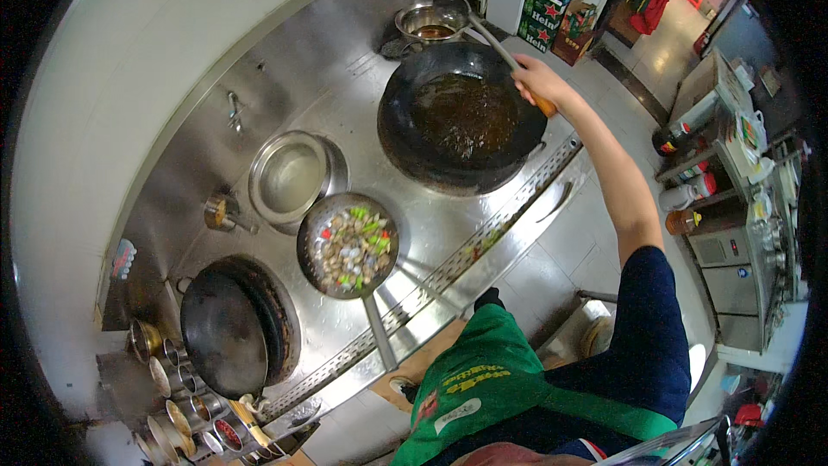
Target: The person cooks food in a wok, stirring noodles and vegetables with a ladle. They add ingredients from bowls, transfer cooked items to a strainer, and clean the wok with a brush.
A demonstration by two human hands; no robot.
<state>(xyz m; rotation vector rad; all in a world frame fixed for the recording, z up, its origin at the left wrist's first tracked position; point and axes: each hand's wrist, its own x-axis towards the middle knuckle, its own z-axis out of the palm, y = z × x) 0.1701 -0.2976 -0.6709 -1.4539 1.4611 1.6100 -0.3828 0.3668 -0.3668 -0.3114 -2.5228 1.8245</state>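
Note:
My right hand grips the wooden end of a long-handled ladle. The ladle's dark bowl hangs over a steel bowl of brown liquid, behind a large black wok. Dark oil lies in that wok. Nearer the middle of the range, a perforated strainer holds diced food with green and red pieces; its handle points toward my body. Beside it stands a steel basin of cloudy liquid. My left hand is out of view.
A second black wok sits tilted at the left, near several seasoning containers. A perforated drain channel runs along the front edge. By the wall are a faucet and a small metal pot. Beer cartons stand behind.

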